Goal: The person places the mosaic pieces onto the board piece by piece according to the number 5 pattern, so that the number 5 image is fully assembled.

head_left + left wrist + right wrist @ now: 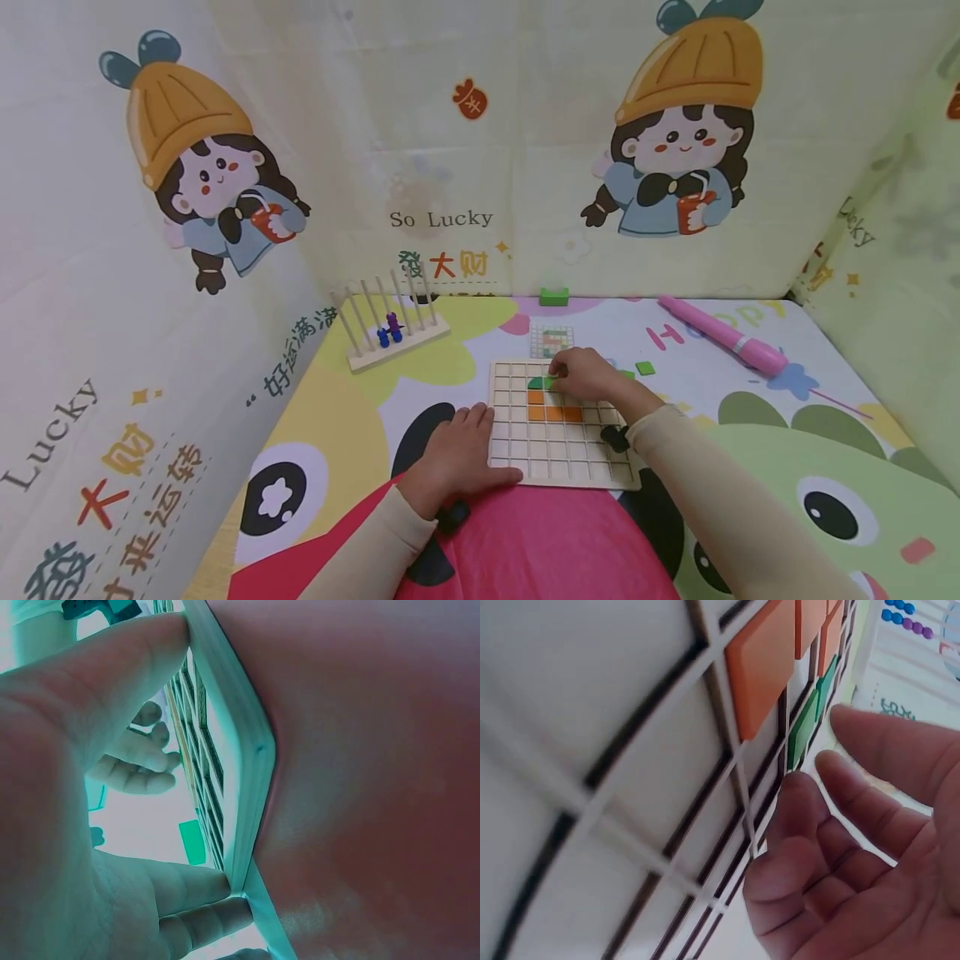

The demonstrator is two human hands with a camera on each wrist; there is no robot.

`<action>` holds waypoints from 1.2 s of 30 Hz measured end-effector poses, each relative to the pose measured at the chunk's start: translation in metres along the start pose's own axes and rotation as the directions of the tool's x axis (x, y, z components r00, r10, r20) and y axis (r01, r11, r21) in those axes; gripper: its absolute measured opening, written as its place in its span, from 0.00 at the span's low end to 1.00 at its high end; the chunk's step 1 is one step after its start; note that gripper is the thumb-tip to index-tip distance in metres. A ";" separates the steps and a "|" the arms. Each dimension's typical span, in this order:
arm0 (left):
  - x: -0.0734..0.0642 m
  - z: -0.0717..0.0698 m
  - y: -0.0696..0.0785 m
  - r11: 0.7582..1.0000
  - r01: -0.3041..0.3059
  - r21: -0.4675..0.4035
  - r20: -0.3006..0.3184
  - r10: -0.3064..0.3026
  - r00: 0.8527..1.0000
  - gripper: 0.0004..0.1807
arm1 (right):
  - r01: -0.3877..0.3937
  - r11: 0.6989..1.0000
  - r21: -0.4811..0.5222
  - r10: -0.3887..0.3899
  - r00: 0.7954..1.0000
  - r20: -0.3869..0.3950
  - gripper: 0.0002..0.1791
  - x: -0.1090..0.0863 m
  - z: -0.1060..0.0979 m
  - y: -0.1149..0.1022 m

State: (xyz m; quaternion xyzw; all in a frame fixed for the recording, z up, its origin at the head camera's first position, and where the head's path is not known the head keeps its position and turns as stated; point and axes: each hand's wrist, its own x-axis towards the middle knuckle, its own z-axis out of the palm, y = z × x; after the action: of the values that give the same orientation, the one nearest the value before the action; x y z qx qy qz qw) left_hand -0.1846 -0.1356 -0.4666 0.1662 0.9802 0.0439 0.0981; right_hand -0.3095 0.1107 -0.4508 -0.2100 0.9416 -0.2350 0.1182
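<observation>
A wooden grid board [517,450] lies on the patterned cloth. My left hand [453,454] braces its near left corner, the straight thumb along the near edge and the fingers at the left edge. Over the board's far rows is my right hand [585,375], fingers bent and fingertips right at a light green tile [803,731] set in the grid. Thumb and index finger are apart, with nothing between them in the right wrist view. A darker green piece [536,383] sits beside that tile. Several orange tiles [553,413] fill squares nearer me.
Behind the board lies a small pattern card [551,342]. A loose green tile [645,367] is right of it, and a green block [554,297] stands at the back. A wooden peg rack [401,343] with blue and purple beads is left. A pink pen-shaped thing [723,337] lies right.
</observation>
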 end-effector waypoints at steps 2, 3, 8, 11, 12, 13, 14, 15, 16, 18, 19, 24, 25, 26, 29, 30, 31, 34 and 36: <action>0.000 0.000 0.000 1.000 0.005 -0.007 0.001 -0.005 1.000 0.62 | -0.004 1.000 0.018 0.004 1.000 -0.002 0.12 -0.005 -0.004 0.002; 0.000 0.000 0.000 1.000 0.007 -0.012 0.002 -0.007 1.000 0.62 | -0.006 1.000 0.026 0.006 1.000 -0.002 0.12 -0.008 -0.006 0.004; -0.001 0.000 0.000 0.999 0.012 -0.034 0.007 -0.012 1.000 0.61 | -0.052 0.998 0.039 0.052 0.998 -0.017 0.14 -0.021 -0.015 0.025; -0.001 -0.001 0.000 0.999 0.015 -0.039 0.007 -0.015 1.000 0.61 | -0.094 0.995 0.033 0.095 0.995 -0.037 0.16 -0.028 -0.022 0.043; -0.002 -0.002 0.000 0.999 0.015 -0.039 0.008 -0.015 1.000 0.61 | -0.107 0.994 0.032 0.109 0.993 -0.043 0.17 -0.030 -0.024 0.049; -0.002 -0.002 0.000 0.999 0.015 -0.038 0.008 -0.015 1.000 0.61 | -0.112 0.993 0.025 0.113 0.992 -0.051 0.19 -0.033 -0.027 0.055; -0.002 -0.002 0.000 0.999 0.015 -0.039 0.006 -0.014 1.000 0.61 | -0.120 0.992 0.023 0.122 0.991 -0.058 0.20 -0.035 -0.030 0.061; -0.002 -0.001 0.000 0.999 0.013 -0.042 0.003 -0.013 1.000 0.61 | -0.127 0.992 0.013 0.128 0.989 -0.069 0.21 -0.037 -0.032 0.067; -0.001 -0.001 0.000 0.999 0.010 -0.040 -0.001 -0.010 1.000 0.61 | -0.134 0.991 0.004 0.134 0.988 -0.079 0.21 -0.040 -0.034 0.073; -0.001 0.000 0.000 0.999 0.006 -0.037 -0.007 -0.006 1.000 0.61 | -0.144 0.989 -0.016 0.142 0.985 -0.094 0.22 -0.045 -0.038 0.083; -0.001 0.001 0.000 0.999 0.002 -0.036 -0.012 -0.002 1.000 0.61 | -0.152 0.988 -0.023 0.149 0.984 -0.098 0.23 -0.047 -0.039 0.088; 0.000 0.003 -0.001 0.999 -0.010 -0.034 -0.023 0.009 1.000 0.61 | -0.183 0.982 -0.048 0.177 0.978 -0.112 0.24 -0.053 -0.043 0.103; -0.001 0.003 -0.001 0.999 -0.010 -0.034 -0.021 0.010 1.000 0.61 | -0.193 0.980 -0.050 0.186 0.976 -0.112 0.23 -0.053 -0.044 0.106; -0.001 0.003 -0.001 0.999 -0.011 -0.035 -0.019 0.010 1.000 0.61 | -0.201 0.978 -0.056 0.193 0.974 -0.114 0.23 -0.054 -0.044 0.108; -0.001 0.002 -0.002 0.999 -0.011 -0.032 -0.015 0.011 1.000 0.61 | -0.218 0.973 -0.082 0.208 0.972 -0.108 0.23 -0.054 -0.044 0.114; -0.001 0.003 -0.002 0.999 -0.011 -0.030 -0.015 0.011 1.000 0.61 | -0.223 0.970 -0.092 0.213 0.971 -0.107 0.22 -0.054 -0.044 0.115; -0.001 0.003 -0.002 1.000 -0.010 -0.029 -0.014 0.010 1.000 0.61 | -0.230 0.968 -0.098 0.220 0.970 -0.105 0.22 -0.053 -0.044 0.117; -0.001 0.003 -0.002 1.000 -0.007 -0.030 -0.014 0.006 1.000 0.61 | -0.234 0.966 -0.106 0.223 0.968 -0.113 0.20 -0.053 -0.045 0.119; -0.001 0.002 -0.002 1.000 -0.005 -0.030 -0.016 0.005 1.000 0.61 | -0.243 0.966 -0.092 0.231 0.965 -0.125 0.19 -0.053 -0.046 0.118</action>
State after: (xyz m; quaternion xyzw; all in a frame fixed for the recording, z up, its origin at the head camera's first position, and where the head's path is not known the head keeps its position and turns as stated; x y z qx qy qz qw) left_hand -0.1838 -0.1372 -0.4690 0.1667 0.9798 0.0601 0.0928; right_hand -0.3175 0.2471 -0.4628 -0.0881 0.9764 -0.1799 0.0806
